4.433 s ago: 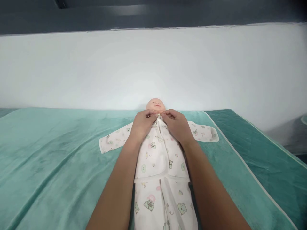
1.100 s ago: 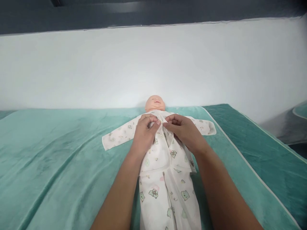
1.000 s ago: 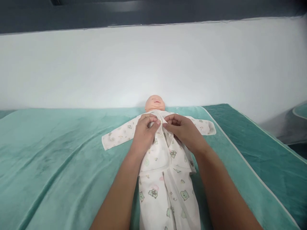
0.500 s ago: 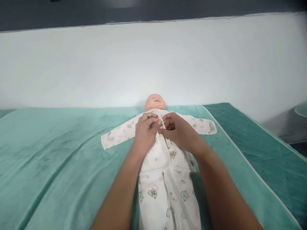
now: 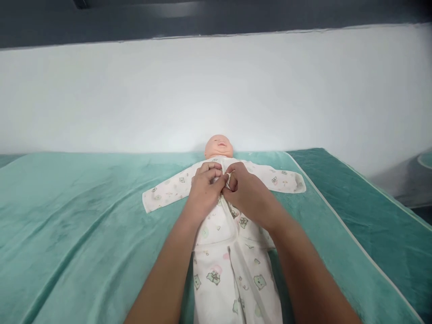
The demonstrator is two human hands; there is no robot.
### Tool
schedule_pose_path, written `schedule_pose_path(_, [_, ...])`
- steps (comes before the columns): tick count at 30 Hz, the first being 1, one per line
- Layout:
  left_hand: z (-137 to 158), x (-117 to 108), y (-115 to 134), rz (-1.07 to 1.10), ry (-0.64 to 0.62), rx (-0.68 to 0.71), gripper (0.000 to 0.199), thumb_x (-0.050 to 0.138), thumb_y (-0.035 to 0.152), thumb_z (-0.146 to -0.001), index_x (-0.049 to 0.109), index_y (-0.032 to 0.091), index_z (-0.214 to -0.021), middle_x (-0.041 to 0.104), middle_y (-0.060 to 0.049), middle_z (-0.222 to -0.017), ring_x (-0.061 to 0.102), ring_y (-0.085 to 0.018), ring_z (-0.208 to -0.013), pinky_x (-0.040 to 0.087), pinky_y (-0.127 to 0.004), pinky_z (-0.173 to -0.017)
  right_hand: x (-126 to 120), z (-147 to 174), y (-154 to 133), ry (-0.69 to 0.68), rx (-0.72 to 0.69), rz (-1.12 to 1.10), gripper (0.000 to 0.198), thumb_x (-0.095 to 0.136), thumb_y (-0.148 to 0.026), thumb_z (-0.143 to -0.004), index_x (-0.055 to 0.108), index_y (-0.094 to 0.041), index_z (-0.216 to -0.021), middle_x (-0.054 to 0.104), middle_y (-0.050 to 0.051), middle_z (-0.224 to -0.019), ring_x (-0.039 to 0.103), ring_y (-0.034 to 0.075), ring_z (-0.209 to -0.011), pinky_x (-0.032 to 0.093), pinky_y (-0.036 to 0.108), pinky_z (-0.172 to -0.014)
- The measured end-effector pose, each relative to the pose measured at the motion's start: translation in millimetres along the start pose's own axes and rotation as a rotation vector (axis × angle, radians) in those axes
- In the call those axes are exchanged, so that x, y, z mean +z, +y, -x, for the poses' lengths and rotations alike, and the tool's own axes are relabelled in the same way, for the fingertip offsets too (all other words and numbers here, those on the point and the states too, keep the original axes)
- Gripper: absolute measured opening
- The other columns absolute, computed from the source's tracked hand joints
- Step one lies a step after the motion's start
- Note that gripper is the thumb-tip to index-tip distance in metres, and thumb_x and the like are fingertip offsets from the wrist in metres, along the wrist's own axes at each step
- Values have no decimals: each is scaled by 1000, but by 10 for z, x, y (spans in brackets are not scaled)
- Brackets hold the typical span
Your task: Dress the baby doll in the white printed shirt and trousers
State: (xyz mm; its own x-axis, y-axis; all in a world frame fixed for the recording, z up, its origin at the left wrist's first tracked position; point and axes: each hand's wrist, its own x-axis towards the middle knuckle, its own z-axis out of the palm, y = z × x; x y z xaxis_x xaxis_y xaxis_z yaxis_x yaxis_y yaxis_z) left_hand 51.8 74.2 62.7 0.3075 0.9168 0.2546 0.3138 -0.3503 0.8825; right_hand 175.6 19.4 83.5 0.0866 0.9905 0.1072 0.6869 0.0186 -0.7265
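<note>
Firstly, at left: blanket (image 5: 84,198), pale green, plush, creased in long diagonal folds, spread up to the foot of a white wall (image 5: 216,90); dark band (image 5: 256,18) along the top of the wall.

Next, one sleeve (image 5: 165,193), white with small animal prints, stretched out flat on the blanket.

Left hand (image 5: 205,189): bare, over the chest of the shirt; thumb and forefinger pinched on the cloth of its front edge, other fingers lightly bent across the chest.

Centre: doll (image 5: 219,146), on its back on the blanket, bald head near the wall, dressed in a shirt (image 5: 216,229), white, printed with bears. Below the hem, trousers (image 5: 219,292) of matching print, running off the lower edge of view.

Right hand (image 5: 248,193): bare, close beside the left; fingers curled, thumb and forefinger gripping the shirt's front edge, exact point of hold hidden.

Further right, second sleeve (image 5: 286,180), outstretched. Last, darker green cloth (image 5: 364,202), past the blanket's pale piped border.
</note>
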Motion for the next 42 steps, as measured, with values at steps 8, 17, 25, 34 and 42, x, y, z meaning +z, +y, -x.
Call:
schedule_pose_path(8, [8, -50, -32, 92, -14, -38, 21, 59, 27, -85, 61, 21, -66, 59, -3, -121, 61, -20, -103, 50, -30, -71, -79, 94, -145, -34, 160, 136, 26, 52, -25, -84, 43, -22, -108, 58, -1, -68, 53, 19, -60, 29, 27, -51])
schedule_pose_path(17, [41, -77, 41, 18, 41, -12, 12, 62, 22, -83, 60, 21, -72, 61, -3, -120, 58, -21, -111, 48, -35, -90, -168, 262, -230, -105, 113, 439, 29, 48, -20, -85, 31, -22, -61, 45, -1, -58, 27, 12, -49, 18, 30, -49])
schedule_pose_path(25, [145, -381, 300, -147, -226, -11, 20, 59, 36, -86, 65, 23, -73, 64, -2, -90, 58, -15, -76, 45, -27, -60, -393, 244, -74, -198, 81, 79, 32, 51, -28, -83, 30, -20, -60, 37, -3, -56, 27, 10, -50, 20, 28, -44])
schedule_pose_path(34, [188, -421, 404, -256, -414, -56, 17, 62, 37, -84, 64, 22, -76, 58, 1, -93, 54, -14, -78, 42, -27, -65, -439, 70, 144, -384, 41, -501, 30, 53, -30, -85, 45, -19, -58, 46, -3, -57, 46, 10, -57, 36, 25, -56])
schedule_pose_path(42, [174, -417, 387, -213, -438, 9, 20, 59, 34, -86, 60, 19, -72, 55, 2, -84, 49, -10, -69, 38, -26, -60, -362, 39, 191, -406, 9, -614, 30, 55, -27, -86, 50, -18, -57, 45, -4, -47, 42, 8, -45, 31, 23, -45])
